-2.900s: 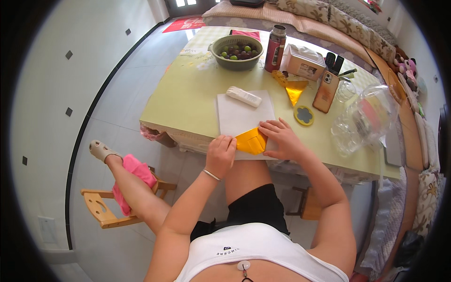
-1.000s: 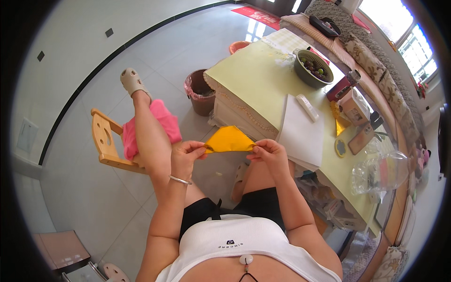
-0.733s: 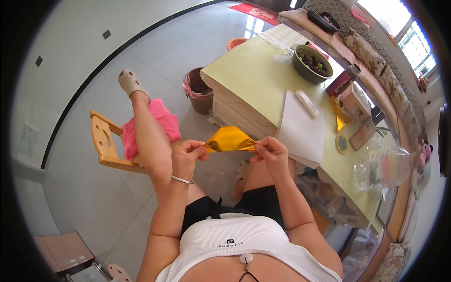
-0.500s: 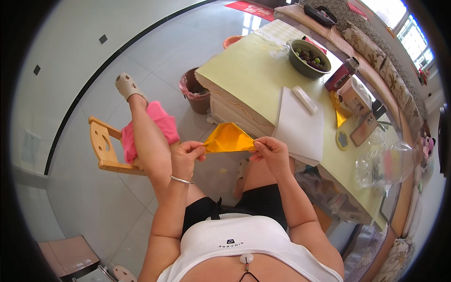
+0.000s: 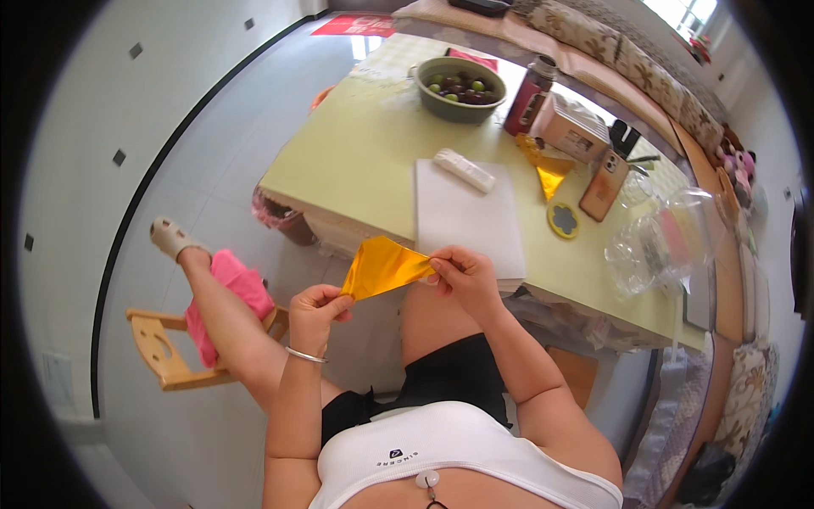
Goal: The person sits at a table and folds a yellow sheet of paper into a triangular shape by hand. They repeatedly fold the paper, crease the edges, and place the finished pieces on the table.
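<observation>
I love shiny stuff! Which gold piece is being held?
The gold sheet pinched by both the left hand and the right hand; the other gold foil lies on the table, near the phone.

We see one piece of golden, foil-like paper (image 5: pixel 380 267), shiny and straight-edged, broad on its left part and narrowing toward the right. It is up in the air, spanning the gap between our left hand (image 5: pixel 320 307) and our right hand (image 5: pixel 465 273), pinched by a corner at each end. We see it tilted — its left pinched corner lower than the right — with paler sheen across its surface.
</observation>
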`<state>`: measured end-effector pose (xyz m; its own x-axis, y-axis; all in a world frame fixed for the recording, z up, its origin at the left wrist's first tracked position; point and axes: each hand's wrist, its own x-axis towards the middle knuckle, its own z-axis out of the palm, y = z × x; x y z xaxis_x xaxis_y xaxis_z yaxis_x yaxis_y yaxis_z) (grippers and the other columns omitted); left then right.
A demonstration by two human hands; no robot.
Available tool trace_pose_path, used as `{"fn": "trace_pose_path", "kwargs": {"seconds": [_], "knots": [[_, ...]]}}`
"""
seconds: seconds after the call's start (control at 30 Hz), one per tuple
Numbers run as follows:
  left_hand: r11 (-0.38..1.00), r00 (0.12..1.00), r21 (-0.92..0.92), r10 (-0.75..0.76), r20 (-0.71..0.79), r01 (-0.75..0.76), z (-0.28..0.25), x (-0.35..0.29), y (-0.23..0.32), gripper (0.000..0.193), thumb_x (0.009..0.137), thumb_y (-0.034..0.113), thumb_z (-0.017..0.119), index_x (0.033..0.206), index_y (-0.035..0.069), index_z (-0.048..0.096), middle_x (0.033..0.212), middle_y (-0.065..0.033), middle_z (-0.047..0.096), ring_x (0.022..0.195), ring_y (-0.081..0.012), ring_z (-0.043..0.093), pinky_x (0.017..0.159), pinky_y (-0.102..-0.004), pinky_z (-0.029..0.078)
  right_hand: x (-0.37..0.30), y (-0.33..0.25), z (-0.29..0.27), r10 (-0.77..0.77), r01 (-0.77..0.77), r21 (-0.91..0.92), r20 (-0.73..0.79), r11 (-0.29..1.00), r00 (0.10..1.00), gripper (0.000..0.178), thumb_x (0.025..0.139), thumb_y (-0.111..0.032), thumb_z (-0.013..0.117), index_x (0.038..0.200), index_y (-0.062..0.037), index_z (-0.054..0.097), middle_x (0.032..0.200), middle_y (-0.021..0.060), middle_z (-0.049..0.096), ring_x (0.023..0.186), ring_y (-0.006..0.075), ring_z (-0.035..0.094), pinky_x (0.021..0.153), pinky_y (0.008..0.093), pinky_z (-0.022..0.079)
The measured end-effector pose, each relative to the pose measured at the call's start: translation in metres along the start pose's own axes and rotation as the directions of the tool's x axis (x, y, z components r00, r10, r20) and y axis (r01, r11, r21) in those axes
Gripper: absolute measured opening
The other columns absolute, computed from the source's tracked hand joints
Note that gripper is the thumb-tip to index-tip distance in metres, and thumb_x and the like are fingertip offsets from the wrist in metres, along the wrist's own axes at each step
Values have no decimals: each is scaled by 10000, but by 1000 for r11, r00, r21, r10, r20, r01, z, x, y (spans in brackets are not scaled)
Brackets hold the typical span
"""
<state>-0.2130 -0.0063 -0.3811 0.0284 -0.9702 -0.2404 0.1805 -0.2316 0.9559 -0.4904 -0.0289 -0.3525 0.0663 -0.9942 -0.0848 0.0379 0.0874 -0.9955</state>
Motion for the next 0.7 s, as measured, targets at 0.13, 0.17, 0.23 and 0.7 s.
{"fn": "trace_pose_path", "kwargs": {"seconds": [0.13,0.17,0.23,0.7], "knots": [[997,989,70,14,146,-24,29,19,3,106,850,9,751,951,-21,737,827,-41,718,747,-86,648,707,-225,526,6,-12,-38,-20,18,-27,-58,999,998,99,980,-69,634,1006,3,697,740,26,673,560,47,591,505,192,471],[996,985,83,1,170,-15,40,23,10,109,855,19,749,957,-21,738,833,-37,717,761,-85,644,721,-224,518,8,-13,-47,-36,34,-29,-72,999,997,101,982,-73,635,1007,3,697,737,28,677,555,48,597,493,185,462],[994,973,106,-12,229,-13,63,30,23,119,866,43,743,968,-18,738,835,-34,716,767,-86,638,721,-221,503,7,-20,-68,-27,22,-40,-109,999,994,98,965,-81,651,995,-6,706,729,20,660,554,41,574,496,185,457],[971,864,-15,-205,461,238,237,104,35,136,946,107,673,994,-16,639,778,-56,647,487,-44,422,431,-198,298,15,-6,-207,-341,352,-133,-691,927,637,340,1072,-321,501,1019,-37,680,628,11,587,506,47,501,457,203,376]]}}
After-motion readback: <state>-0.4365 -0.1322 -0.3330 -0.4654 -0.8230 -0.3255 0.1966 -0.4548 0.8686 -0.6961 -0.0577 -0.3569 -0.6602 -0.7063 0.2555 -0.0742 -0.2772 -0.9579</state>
